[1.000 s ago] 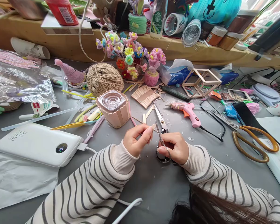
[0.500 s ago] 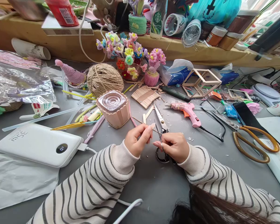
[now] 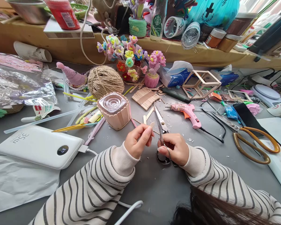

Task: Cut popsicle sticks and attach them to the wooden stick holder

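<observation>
Pinching a short wooden craft stick [image 3: 151, 125] btwn thumb and fingertips, the left hand [image 3: 138, 142] is holding it tip-up just above the grey table [image 3: 154, 184], likely so the end is sitting right by the blades. Right hand [image 3: 176, 147] is closing around the small scissors [image 3: 161, 131], fingers curling through the dark handle loops, blades pointing away from the person and looking nearly shut beside the stick's tip. Keeping both hands low and close together prob. steadies a small trim. Wood chips [image 3: 189, 139] are lying scattered w/ the pink glue gun [image 3: 186, 112] just beyond, and a stack of sticks [image 3: 145, 97] is sitting near the pink fenced pot [image 3: 114, 109].

Hard to tell: whether the blades are actually touching the stick, since fingers are covering the pivot. Most of the stick's length is hiding inside the left hand's pinch. Dark hair is blocking the lower right corner.
</observation>
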The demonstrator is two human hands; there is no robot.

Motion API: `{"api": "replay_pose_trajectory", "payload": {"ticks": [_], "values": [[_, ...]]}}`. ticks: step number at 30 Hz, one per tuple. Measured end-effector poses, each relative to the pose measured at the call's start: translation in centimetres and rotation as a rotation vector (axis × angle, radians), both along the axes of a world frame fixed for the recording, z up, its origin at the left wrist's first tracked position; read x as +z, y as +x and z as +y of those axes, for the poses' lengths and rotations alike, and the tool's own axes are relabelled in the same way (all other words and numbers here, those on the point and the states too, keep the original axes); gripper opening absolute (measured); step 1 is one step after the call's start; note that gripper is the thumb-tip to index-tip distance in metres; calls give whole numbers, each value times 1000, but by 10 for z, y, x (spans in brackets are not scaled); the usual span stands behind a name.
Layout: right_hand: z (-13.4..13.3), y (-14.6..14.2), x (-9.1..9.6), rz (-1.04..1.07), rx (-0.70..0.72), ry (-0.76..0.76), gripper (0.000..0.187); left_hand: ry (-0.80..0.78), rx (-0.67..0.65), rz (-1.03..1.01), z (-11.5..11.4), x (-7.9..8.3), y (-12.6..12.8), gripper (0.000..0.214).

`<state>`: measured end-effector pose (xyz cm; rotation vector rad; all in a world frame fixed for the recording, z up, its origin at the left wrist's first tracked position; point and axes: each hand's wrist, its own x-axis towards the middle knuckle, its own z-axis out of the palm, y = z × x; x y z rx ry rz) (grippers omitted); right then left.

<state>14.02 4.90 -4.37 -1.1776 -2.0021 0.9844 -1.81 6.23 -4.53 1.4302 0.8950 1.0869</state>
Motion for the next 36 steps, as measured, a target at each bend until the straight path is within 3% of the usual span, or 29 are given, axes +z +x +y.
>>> {"api": "replay_pose_trajectory", "payload": {"ticks": [21,36], "values": [[0,-1,-3,4,66,-15,54,-38,-20,74,-2,2,1,26],[1,1,-3,14,90,-9,55,34,18,160,-2,6,1,28]]}}
